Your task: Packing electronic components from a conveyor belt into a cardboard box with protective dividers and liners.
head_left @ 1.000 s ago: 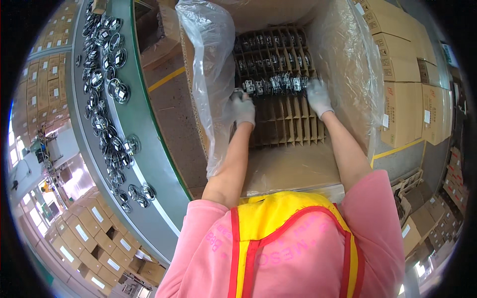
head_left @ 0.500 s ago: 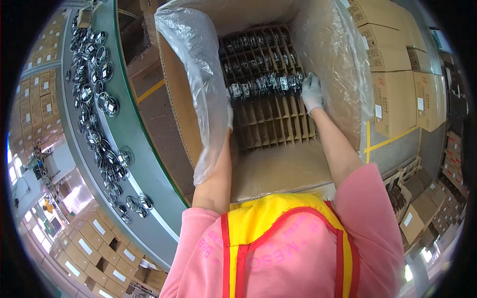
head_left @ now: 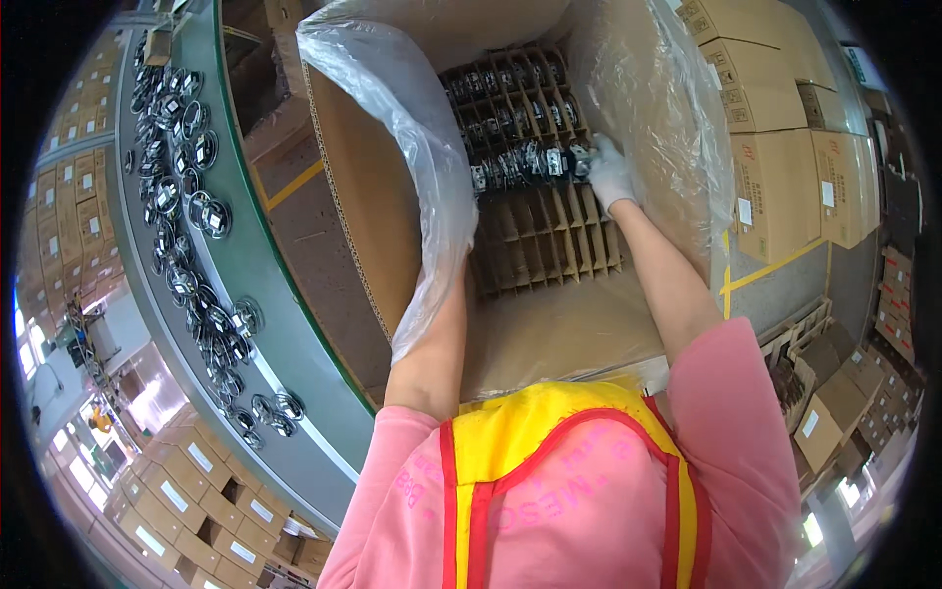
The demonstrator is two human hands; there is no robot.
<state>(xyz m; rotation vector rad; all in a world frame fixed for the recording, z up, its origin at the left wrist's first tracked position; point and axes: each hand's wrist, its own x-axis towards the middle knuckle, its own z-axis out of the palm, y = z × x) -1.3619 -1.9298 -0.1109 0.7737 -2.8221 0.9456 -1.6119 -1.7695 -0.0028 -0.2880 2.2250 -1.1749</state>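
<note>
Reaching into a tall carton point(head_left: 358, 196), both forearms point(head_left: 663, 270) come up from the lower edge of the head view that I monitor from a distance. I find the gloved right hand point(head_left: 609, 177) at the right end of the nearest filled row of metal parts point(head_left: 525, 165), its fingertips against the last piece; whether they grip or merely press it, I cannot tell. The left forearm point(head_left: 437, 348) passes behind the clear plastic liner point(head_left: 397, 93) draped over the carton's left wall, which screens the left hand, so I cannot tell how wide its fingers stand or what they hold. The metal parts sit packed side by side in a cardboard divider grid point(head_left: 552, 236) inside the carton. I count two more filled rows beyond this one; on the near side, the grid's bare slots show. To the left of the carton, I note a green-edged gray conveyor point(head_left: 285, 324) bearing a long, loose heap of round, shiny pieces point(head_left: 186, 280), with a small cardboard block point(head_left: 157, 47) near its far end. To the right, brown boxes point(head_left: 780, 191) stand stacked beside a yellow floor line point(head_left: 775, 272).
</note>
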